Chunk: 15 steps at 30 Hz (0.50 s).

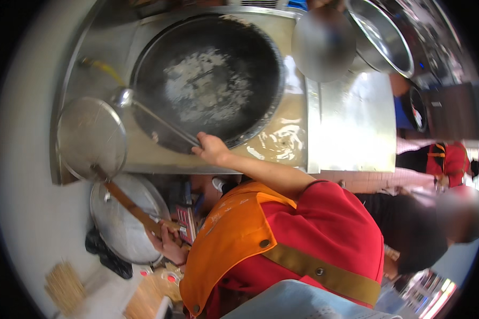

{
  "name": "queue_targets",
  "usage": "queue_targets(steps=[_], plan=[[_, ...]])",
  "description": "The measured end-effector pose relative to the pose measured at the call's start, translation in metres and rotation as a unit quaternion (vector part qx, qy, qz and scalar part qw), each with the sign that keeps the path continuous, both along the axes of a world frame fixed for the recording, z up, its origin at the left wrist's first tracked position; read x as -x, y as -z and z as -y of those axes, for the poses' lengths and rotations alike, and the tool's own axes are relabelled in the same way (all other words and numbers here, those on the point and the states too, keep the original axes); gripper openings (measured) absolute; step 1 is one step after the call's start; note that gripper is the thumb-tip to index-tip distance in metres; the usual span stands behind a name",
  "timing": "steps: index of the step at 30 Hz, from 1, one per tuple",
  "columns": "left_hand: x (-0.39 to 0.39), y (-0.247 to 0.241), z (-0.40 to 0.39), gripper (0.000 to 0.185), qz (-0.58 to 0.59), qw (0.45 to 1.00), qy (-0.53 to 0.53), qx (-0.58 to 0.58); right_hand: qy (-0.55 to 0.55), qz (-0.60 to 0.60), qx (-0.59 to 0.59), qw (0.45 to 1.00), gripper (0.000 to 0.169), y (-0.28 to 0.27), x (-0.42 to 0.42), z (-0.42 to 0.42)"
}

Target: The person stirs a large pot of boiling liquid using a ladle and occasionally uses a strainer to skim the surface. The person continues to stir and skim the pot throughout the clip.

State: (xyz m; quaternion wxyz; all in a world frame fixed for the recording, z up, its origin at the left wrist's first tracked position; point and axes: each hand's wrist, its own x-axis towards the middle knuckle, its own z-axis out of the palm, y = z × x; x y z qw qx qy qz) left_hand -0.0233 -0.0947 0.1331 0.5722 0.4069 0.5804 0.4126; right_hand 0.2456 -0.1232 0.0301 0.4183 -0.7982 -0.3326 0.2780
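My right hand (pixel 211 149) is closed around the end of a long-handled metal ladle (pixel 163 122). The ladle's bowl lies past the left rim of a large black wok (pixel 259 67), and its handle crosses the wok's lower left edge. Whitish patches cover the wok's middle; whether they are food or residue, I cannot tell. Lower left, my left hand (pixel 169 243) grips the wooden handle of a large round strainer (pixel 92 135). The strainer's disc is over the left end of the metal cooking counter (pixel 175 165), apart from the wok.
Pale liquid (pixel 279 139) lies on the counter around the wok. A yellow hose (pixel 105 69) is at left. Below the strainer is a round metal lid (pixel 123 219). A large metal basin (pixel 383 40) is upper right, beside a blurred person's head. A person in black (pixel 407 227) stands at right.
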Motion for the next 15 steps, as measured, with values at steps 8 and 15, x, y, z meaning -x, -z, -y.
queue_targets(steps=[8,15], plan=[[-0.024,-0.034,-0.014,0.053,-0.078,0.95,0.214,0.214,0.152,0.096,0.059,0.982,0.028,0.009,-0.032,0.097],[-0.012,0.173,-0.113,0.06,0.17,0.807,0.372,0.426,0.254,0.067,0.027,0.965,0.027,-0.005,-0.006,0.173]])
